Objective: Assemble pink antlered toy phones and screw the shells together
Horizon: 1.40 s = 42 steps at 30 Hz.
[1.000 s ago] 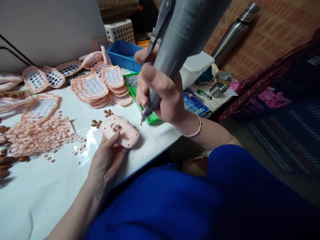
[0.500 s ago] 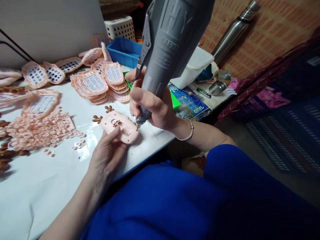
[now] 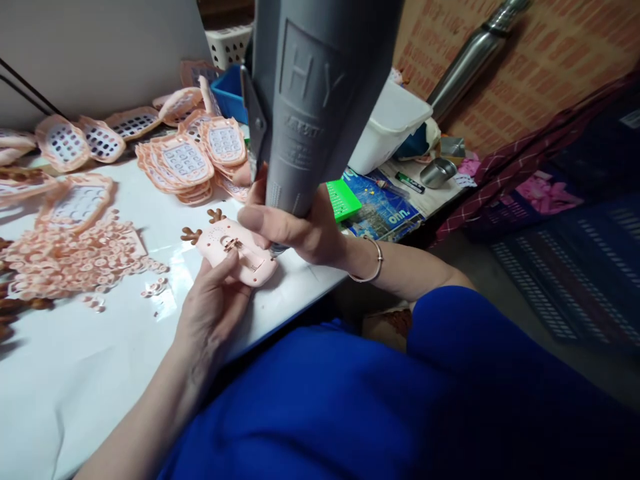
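A pink plastic casing (image 3: 255,257) with brown antlers lies back side up near the table's front edge, its battery recess showing. My left hand (image 3: 215,300) grips its near left side, thumb on top by the recess. My right hand (image 3: 310,230) is wrapped round a large grey electric screwdriver (image 3: 315,113), which stands nearly upright over the casing. The tool's tip is at the casing's right edge, by a corner hole, mostly hidden behind my fingers.
Stacked pink keypad parts (image 3: 185,160) and a heap of small pink pieces (image 3: 75,257) cover the left and back. Behind the tool are a blue bin (image 3: 230,93), a white tub (image 3: 395,120), a green tray (image 3: 344,200), a metal cup (image 3: 438,173) and a steel bottle (image 3: 467,63).
The screwdriver has swung more upright, its body moving left and nearer the camera. My right hand has shifted slightly left with it. The casing and my left hand have barely moved.
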Available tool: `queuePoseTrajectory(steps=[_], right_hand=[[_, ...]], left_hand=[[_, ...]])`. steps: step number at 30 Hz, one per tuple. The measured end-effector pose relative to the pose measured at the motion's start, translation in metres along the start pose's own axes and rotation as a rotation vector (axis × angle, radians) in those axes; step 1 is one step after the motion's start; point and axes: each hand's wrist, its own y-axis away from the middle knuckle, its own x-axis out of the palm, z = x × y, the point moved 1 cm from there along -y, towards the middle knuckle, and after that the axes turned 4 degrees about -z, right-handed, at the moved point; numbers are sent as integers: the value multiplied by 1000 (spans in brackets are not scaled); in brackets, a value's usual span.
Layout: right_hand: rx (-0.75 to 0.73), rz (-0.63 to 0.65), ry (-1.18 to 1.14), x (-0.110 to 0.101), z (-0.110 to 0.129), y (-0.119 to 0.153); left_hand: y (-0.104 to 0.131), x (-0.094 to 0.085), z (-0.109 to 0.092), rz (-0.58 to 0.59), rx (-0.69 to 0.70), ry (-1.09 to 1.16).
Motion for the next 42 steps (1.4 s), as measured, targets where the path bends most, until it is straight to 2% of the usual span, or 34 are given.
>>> queuePoseTrajectory(steps=[4,7,12,14,17,20,22,25,28,34,39,42], right_hand=[[-90,-8,46,3,-1,4],[-82,-27,56,4,-2,4],[-64,127,-102,-8,1,-14],[-181,35,-149,-20,5,-28],[-354,-227,-105,-44,9,-51],[-278,-448,76,-67,-1,-74],[-220,-526,151,-80,-13,-88],[-192,-511,181,-93,-32,-105],[-110,-466,180,-96,-43,-114],[-264,-482,123,-91,-44,-106],[-183,-381,143,-101,-55,-114],[-209,-413,153,-99,-50,-111]], left_hand=[[-3,-2,1,-3,11,-3],[-2,0,0,-15,8,-20],[1,7,0,-101,-35,-39],[1,8,1,-147,-45,-44],[0,7,2,-156,-45,-56],[-1,4,2,-120,-40,-76],[-2,3,2,-122,-39,-91],[-1,5,1,-133,-54,-108],[-1,7,1,-150,-79,-111],[-1,4,2,-151,-67,-101],[-2,2,3,-148,-77,-70],[-2,1,3,-124,-72,-70]])
